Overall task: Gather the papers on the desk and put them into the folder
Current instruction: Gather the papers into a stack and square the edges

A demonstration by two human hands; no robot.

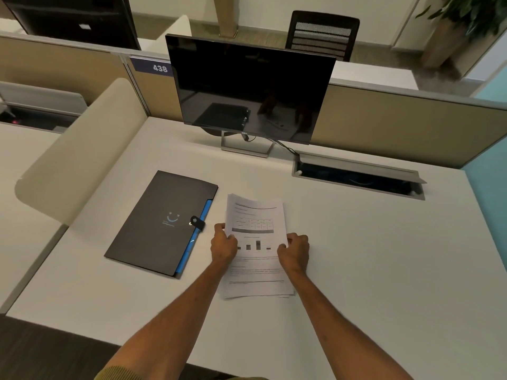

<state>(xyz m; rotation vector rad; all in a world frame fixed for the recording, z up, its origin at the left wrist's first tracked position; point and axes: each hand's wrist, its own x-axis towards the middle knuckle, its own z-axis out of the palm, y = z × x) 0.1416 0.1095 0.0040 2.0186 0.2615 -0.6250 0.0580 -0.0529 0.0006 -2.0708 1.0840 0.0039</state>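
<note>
Papers, one stack, between two hands; one closed folder beside.

Matt folder; paper sheets

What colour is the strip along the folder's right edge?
Bright blue strip on the dark grey folder, seen in the head view.
</note>
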